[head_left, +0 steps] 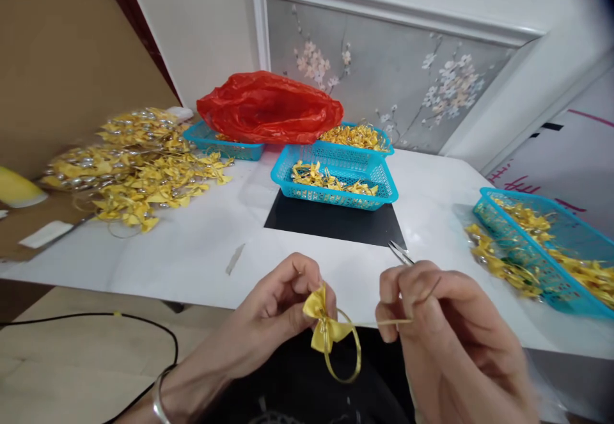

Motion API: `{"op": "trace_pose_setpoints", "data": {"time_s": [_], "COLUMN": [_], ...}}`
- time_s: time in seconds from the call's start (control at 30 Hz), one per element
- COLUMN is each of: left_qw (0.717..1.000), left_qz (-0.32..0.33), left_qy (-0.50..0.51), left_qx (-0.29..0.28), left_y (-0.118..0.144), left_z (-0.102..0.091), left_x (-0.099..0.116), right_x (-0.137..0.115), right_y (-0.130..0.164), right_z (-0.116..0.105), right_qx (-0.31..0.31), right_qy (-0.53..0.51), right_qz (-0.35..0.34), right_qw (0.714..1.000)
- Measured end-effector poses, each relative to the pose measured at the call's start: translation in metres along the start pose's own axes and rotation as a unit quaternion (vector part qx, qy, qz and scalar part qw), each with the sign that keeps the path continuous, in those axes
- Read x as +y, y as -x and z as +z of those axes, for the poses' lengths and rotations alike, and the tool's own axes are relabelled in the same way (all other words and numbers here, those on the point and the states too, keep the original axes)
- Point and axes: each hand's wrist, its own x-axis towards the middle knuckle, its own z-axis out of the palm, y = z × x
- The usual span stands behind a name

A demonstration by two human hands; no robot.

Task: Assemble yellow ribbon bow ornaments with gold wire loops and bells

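Note:
My left hand [288, 306] is closed on a yellow satin ribbon bow [316, 304], pinched between thumb and fingers. From the bow hangs a loop of thin gold cord [357, 353]. In front of my right side, my right hand [446, 321] is closed, with a short length of gold cord [396, 321] coming out of its pinch toward the bow. Whether that piece joins the loop I cannot tell. Just beyond my right knuckles show the slim metal tips of a tool [400, 253]; its rest is hidden, so I cannot tell whether the hand holds it.
A blue basket [336, 197] with a few bows stands on a black mat [330, 222]. Behind it are more blue baskets and a red plastic bag [268, 107]. Heaped bows with silvery beads [144, 162] lie left. Another basket [566, 245] stands right, with bows beside it.

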Motion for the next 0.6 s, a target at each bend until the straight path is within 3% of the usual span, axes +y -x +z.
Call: {"op": "trace_pose_setpoints", "data": {"time_s": [0.13, 0.23, 0.37, 0.43, 0.5, 0.6], "left_qw": [0.999, 0.996, 0.977, 0.962, 0.943, 0.902], "left_qz": [0.008, -0.005, -0.025, -0.017, 0.004, 0.046], "left_qy": [-0.041, -0.089, -0.201, -0.256, -0.305, -0.393], "left_qx": [0.000, 0.014, 0.061, 0.094, 0.130, 0.173], "left_y": [0.002, 0.003, 0.003, 0.003, 0.003, 0.007], "left_z": [0.001, 0.002, 0.004, 0.005, 0.007, 0.009], "left_x": [0.006, 0.009, 0.012, 0.012, 0.010, 0.007], "right_x": [0.003, 0.002, -0.004, -0.008, -0.011, -0.011], "right_y": [0.004, 0.003, 0.002, 0.005, 0.011, 0.020], "right_z": [-0.007, -0.006, -0.005, -0.003, 0.000, 0.007], "right_qx": [-0.015, -0.001, 0.006, -0.019, -0.040, -0.035], "right_qy": [0.010, 0.033, 0.064, 0.137, 0.274, 0.453], "right_qz": [0.021, -0.020, -0.065, -0.078, -0.088, -0.111], "right_qw": [1.000, 0.999, 0.996, 0.987, 0.957, 0.884]}}
